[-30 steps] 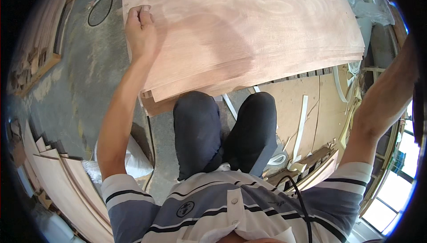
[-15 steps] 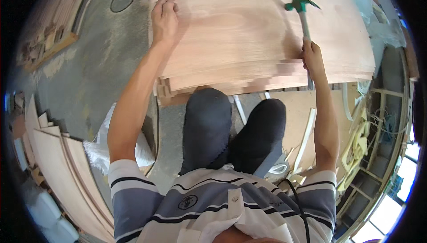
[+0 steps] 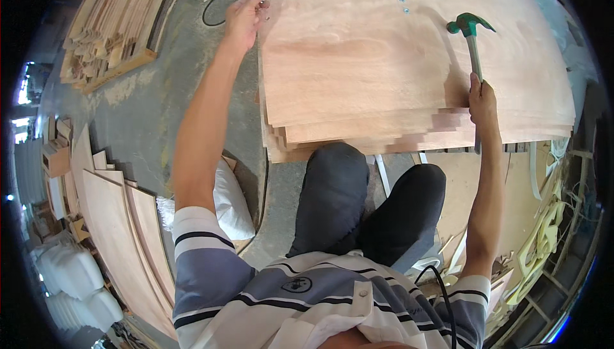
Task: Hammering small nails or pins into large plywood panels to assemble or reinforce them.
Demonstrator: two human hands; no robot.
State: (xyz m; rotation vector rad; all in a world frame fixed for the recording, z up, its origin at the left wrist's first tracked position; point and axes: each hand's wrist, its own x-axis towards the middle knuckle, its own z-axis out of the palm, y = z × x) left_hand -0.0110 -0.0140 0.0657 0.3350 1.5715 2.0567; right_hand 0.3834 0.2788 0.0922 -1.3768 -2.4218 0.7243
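Over grained plywood (image 3: pixel 345 61) with two metal fittings (image 3: pixel 405 10), one hammer (image 3: pixel 473 48) was clasped by the right hand (image 3: pixel 483 101); the left hand's (image 3: pixel 243 22) grip was unclear.

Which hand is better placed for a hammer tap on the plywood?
Right, most likely. The right hand grips the hammer by its handle, with the head over the plywood. The left hand is near the plywood's left edge, well away from the hammer.

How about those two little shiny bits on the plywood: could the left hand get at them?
Probably yes: only bare plywood lies between the left hand and the shiny bits, and the hammer is off on their other side.
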